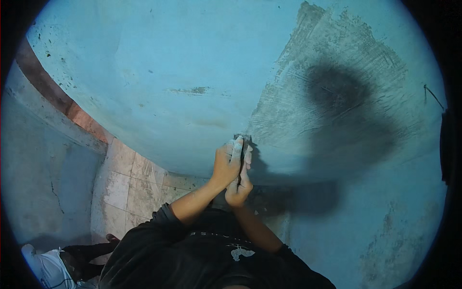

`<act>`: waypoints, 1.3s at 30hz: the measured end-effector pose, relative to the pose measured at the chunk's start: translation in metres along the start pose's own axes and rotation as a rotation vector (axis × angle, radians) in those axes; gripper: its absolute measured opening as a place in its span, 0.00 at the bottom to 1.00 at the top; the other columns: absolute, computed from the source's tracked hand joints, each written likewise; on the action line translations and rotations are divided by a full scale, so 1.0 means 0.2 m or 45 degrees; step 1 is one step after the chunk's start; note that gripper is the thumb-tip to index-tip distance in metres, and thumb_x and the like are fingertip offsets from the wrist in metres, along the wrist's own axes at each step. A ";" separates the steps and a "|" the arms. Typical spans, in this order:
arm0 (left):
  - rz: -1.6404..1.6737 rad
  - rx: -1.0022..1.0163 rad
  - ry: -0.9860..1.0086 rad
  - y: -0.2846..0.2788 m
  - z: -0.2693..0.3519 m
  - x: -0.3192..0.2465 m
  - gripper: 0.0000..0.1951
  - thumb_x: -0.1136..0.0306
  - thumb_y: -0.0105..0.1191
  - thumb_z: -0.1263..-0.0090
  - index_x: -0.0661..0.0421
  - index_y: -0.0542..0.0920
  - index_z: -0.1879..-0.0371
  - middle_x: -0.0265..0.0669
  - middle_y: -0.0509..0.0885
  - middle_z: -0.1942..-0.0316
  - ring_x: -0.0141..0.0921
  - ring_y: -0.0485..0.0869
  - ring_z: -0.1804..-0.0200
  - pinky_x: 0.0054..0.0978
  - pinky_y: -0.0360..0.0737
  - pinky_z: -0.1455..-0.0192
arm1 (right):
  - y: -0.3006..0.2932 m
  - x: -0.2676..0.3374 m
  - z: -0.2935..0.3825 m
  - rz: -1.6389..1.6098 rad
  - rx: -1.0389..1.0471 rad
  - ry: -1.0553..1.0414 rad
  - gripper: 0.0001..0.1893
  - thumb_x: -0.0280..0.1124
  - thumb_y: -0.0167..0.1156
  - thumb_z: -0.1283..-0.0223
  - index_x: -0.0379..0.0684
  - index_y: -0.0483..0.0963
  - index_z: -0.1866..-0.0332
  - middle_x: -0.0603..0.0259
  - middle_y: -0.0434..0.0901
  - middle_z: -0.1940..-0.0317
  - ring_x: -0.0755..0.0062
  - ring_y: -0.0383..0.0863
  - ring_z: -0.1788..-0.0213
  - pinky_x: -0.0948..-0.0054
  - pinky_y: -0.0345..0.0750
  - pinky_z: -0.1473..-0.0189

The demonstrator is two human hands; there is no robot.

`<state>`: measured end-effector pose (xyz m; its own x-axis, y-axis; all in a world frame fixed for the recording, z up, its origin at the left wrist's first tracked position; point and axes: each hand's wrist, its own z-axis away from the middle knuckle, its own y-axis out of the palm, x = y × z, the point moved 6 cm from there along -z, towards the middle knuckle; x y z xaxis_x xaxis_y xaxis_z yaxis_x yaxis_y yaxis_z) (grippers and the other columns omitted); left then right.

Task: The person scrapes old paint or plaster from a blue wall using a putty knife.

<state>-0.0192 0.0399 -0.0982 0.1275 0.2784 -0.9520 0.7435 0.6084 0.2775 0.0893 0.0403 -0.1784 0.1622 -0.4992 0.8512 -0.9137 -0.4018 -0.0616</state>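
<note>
My left hand [225, 167] and my right hand [239, 193] are together in front of my chest, both closed around a dark, narrow hand tool that looks like a scraper [242, 137]. White dust coats the fingers. The scraper's flat end meets the light-blue painted wall [162, 65], at the lower tip of a rough grey patch of bared plaster [285, 104]. Left hand fingers lie along the tool towards its tip; the right hand grips lower down. Most of the handle is hidden by my fingers.
A smaller scraped streak [195, 90] marks the wall to the left. Dirty floor tiles [144, 180] show below, beside a low blue wall [47, 155]. Another person [54, 267] in a white top is at lower left. A thin wire [435, 96] sticks out at far right.
</note>
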 end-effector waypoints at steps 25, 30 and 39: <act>0.037 0.071 -0.063 -0.01 0.02 -0.07 0.25 0.54 0.42 0.12 0.64 0.80 0.63 0.37 0.81 0.78 0.27 0.80 0.78 0.25 0.77 0.74 | 0.04 0.11 -0.02 -0.077 -0.043 0.140 0.28 0.26 0.53 0.24 0.25 0.62 0.23 0.44 0.88 0.50 0.74 0.85 0.54 0.72 0.80 0.53; -0.005 0.118 0.066 0.04 -0.02 -0.19 0.24 0.55 0.43 0.12 0.65 0.80 0.63 0.37 0.82 0.78 0.27 0.80 0.78 0.25 0.77 0.74 | 0.02 0.11 -0.02 -0.080 -0.025 0.241 0.29 0.21 0.51 0.27 0.26 0.61 0.22 0.49 0.87 0.51 0.76 0.84 0.55 0.72 0.80 0.53; -0.089 0.126 0.071 0.05 -0.02 -0.23 0.23 0.57 0.42 0.12 0.63 0.81 0.63 0.36 0.83 0.77 0.27 0.80 0.78 0.24 0.77 0.74 | 0.05 0.14 -0.08 -0.025 -0.045 0.040 0.28 0.30 0.47 0.17 0.33 0.57 0.18 0.77 0.72 0.74 0.91 0.66 0.75 0.83 0.64 0.75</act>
<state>-0.0210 0.0363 -0.0519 0.0388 0.2803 -0.9591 0.8107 0.5523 0.1942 0.0794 0.0354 -0.1463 0.1686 -0.4667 0.8682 -0.9233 -0.3832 -0.0267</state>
